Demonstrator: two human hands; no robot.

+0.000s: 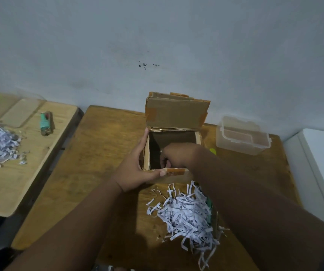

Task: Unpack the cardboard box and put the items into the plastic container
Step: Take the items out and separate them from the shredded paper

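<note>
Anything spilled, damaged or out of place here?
Shredded paper lies in a loose heap on the table in front of the cardboard box, strips straying outward. The tape on the box's near rim looks torn. The plastic container stands upright, apparently empty.

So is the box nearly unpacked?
Partway. Done: box open, shredded paper out on the table. In hand: left hand steadies the box, right hand reaches inside; whether it grips anything is hidden. Left: the container looks empty, so items have yet to go in.
</note>
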